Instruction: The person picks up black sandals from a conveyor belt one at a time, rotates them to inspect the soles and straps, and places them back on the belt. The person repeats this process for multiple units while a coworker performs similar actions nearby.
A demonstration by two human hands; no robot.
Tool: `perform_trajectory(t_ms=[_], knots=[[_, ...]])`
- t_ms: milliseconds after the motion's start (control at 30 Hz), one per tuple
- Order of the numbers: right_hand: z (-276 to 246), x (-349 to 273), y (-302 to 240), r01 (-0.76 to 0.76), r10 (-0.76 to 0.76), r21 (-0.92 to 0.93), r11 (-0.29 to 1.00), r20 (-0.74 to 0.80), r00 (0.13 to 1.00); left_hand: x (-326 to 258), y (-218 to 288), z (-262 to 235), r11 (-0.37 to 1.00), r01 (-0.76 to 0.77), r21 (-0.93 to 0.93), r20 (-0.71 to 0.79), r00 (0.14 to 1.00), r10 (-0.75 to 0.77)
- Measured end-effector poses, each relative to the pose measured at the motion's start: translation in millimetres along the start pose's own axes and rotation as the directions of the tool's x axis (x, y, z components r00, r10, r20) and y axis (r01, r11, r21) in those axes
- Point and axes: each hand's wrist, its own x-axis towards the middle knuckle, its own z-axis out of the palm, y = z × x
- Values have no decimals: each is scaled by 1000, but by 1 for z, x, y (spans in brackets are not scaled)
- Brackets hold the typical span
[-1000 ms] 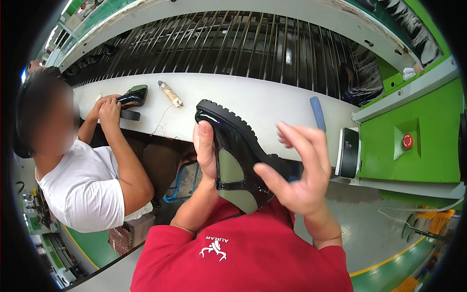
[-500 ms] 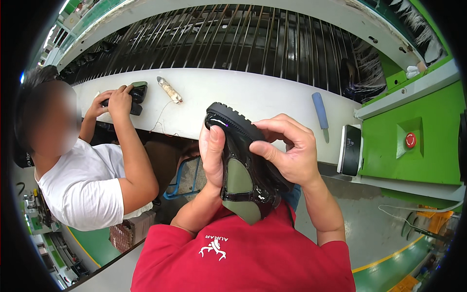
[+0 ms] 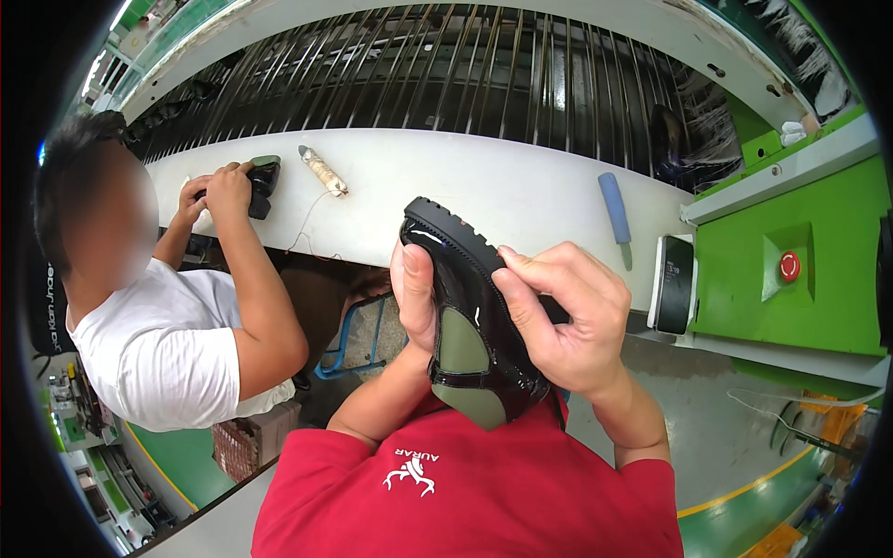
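A glossy black ankle boot [image 3: 498, 339] with dark green side panels and a thick ridged sole is held up in front of my chest, sole tilted up and to the right. My left hand [image 3: 416, 293] grips its left side, thumb pressed on the shiny upper near the raised end of the sole. At the sole's lower right edge, my right hand [image 3: 581, 321] pinches with thumb and forefinger, its other fingers curled. Whether anything small sits in that pinch cannot be made out.
Beyond lies a white worktable [image 3: 446, 163] with a blue-handled knife [image 3: 614, 214] and a wrapped tool [image 3: 323, 170] trailing thread. Metal rollers run behind it. A phone [image 3: 672, 284] leans by a green machine housing [image 3: 744, 279]. On the left, a co-worker [image 3: 172, 349] handles another boot.
My right hand has shifted slightly right and down, its fingers closing into a tighter pinch at the sole edge. The boot has turned a little and moved slightly right.
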Motion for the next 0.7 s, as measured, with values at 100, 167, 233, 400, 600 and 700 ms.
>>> perform_trajectory(t_ms=[100, 167, 233, 400, 600, 700], knots=[[-4, 1, -3, 10, -9, -31, 999, 23, 1000, 0, -4, 3, 992, 40, -123, -19, 999, -42], [-3, 2, 1, -16, 16, 14, 1000, 8, 1000, 1, -4, 8, 951, 120, -285, 44, 993, -112], [-2, 1, 5, -89, 88, 122, 988, 15, 996, 0, -1, 17, 916, 158, -369, 45, 987, -152], [3, 1, 6, -148, 151, 227, 963, 5, 989, 2, 0, 17, 889, 185, -419, 77, 983, -169], [-2, -2, -2, -74, 72, 66, 995, 35, 997, -2, -5, 12, 894, 165, -416, 53, 986, -157], [-8, -3, 3, -57, 50, 86, 995, 80, 996, 0, 2, 9, 964, 135, -228, 20, 991, -134]])
